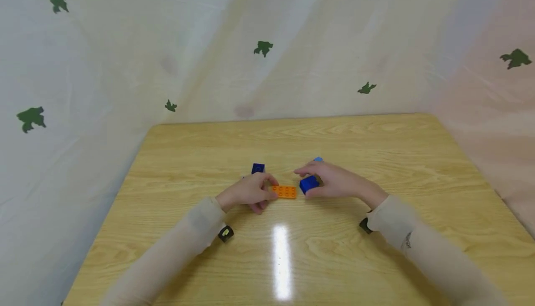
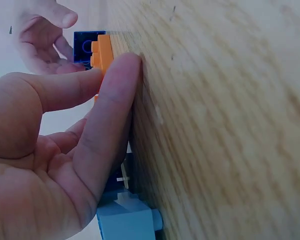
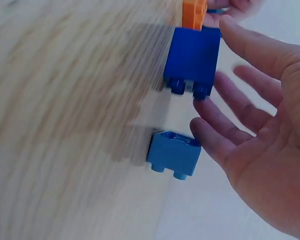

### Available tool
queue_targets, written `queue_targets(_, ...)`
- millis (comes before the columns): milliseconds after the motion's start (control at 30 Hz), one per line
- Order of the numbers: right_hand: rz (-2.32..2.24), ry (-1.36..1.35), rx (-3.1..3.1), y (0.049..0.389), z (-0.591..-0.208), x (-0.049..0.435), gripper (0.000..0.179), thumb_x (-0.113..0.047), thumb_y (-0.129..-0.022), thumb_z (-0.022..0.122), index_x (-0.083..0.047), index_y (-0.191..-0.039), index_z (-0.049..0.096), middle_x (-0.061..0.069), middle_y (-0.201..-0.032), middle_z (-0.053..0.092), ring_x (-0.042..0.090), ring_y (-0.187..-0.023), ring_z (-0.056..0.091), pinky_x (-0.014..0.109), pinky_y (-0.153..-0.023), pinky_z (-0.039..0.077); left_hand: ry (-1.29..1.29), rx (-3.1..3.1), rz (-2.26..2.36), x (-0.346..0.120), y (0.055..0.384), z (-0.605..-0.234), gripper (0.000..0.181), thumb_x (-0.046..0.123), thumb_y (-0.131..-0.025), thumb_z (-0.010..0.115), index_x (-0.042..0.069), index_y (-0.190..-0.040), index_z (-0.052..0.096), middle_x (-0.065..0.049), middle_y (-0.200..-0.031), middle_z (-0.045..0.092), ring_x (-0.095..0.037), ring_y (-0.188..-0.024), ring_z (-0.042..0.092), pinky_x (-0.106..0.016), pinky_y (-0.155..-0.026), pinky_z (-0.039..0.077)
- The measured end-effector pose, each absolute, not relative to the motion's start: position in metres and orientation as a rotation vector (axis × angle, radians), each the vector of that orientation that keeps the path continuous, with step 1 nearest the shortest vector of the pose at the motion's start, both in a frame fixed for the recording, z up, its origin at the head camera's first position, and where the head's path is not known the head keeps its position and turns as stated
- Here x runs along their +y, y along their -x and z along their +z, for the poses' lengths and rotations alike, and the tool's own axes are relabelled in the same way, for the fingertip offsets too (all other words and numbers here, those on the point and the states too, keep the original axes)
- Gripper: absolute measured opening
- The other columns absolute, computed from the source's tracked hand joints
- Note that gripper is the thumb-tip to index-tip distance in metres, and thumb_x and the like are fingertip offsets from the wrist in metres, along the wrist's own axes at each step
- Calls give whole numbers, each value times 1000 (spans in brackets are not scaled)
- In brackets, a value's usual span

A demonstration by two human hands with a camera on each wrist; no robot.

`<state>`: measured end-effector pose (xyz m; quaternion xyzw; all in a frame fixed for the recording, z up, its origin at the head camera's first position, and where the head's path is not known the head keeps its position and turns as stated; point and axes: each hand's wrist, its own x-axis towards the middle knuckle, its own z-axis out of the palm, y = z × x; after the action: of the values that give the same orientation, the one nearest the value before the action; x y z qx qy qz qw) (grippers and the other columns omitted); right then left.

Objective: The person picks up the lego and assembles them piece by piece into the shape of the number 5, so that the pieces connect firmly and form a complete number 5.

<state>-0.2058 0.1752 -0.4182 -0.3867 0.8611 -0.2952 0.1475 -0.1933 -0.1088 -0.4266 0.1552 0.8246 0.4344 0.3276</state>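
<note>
My left hand pinches the left end of a flat orange building brick between thumb and fingertips, low over the table. In the left wrist view the fingers cover part of that orange brick. My right hand is curved loosely around a blue brick, thumb on the near side and fingers on the far side. The right wrist view shows the blue brick on its side, studs facing sideways, with a gap between it and most of the fingers. A light blue brick lies near the right fingertips.
A dark blue brick stands just beyond the left hand. Low in the left wrist view, a pale blue brick sits close to the left hand. The wooden table ends at a patterned cloth behind it.
</note>
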Motion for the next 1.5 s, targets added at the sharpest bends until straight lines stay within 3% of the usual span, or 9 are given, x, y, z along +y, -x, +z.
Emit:
queue_targets(200, -985, 981, 2424, 201, -422, 188, 78, -8, -89, 79, 2, -154, 36, 24, -144, 52, 38, -129, 54, 50, -105, 47, -398, 2166, 1130, -109, 192, -426, 32, 17, -100, 67, 7, -129, 56, -14, -80, 64, -21, -59, 64, -36, -57, 61)
queue_targets(467, -1072, 831, 2375, 201, -425, 191, 62, -1, -90, 76, 5, -145, 47, 23, -139, 57, 38, -122, 60, 40, -95, 55, -394, 2157, 1145, -108, 192, -429, 32, 17, -100, 67, 7, -129, 56, -13, -80, 63, -22, -61, 64, -36, -59, 61)
queue_targets(867, -1029, 806, 2405, 206, -430, 189, 44, -8, -91, 77, 0, -131, 62, 18, -127, 65, 32, -112, 63, 50, -98, 52, -400, 2184, 1142, -105, 189, -428, 31, 16, -102, 64, 6, -130, 55, -12, -77, 63, -21, -58, 63, -36, -57, 61)
queue_targets(1100, -1080, 857, 2380, 207, -431, 184, 39, -16, -93, 77, -6, -128, 63, 9, -122, 65, 24, -104, 61, 42, -92, 53, -374, 2178, 1149, -107, 187, -429, 30, 17, -102, 64, 8, -130, 55, -13, -78, 62, -21, -59, 62, -37, -57, 61)
queue_targets(1333, -1085, 856, 2344, 207, -429, 174, 43, -23, -96, 73, -8, -133, 57, 9, -124, 65, 21, -102, 64, 40, -91, 55, -371, 2163, 1160, -108, 187, -429, 30, 17, -103, 63, 9, -130, 54, -13, -77, 62, -21, -59, 63, -38, -57, 61)
queue_targets(1500, -1046, 871, 2364, 206, -425, 170, 45, -30, -96, 73, -10, -133, 58, 6, -116, 65, 18, -90, 64, 35, -80, 56, -405, 2154, 1173, -106, 187, -429, 31, 16, -103, 62, 6, -131, 53, -13, -76, 62, -21, -58, 62, -37, -57, 61)
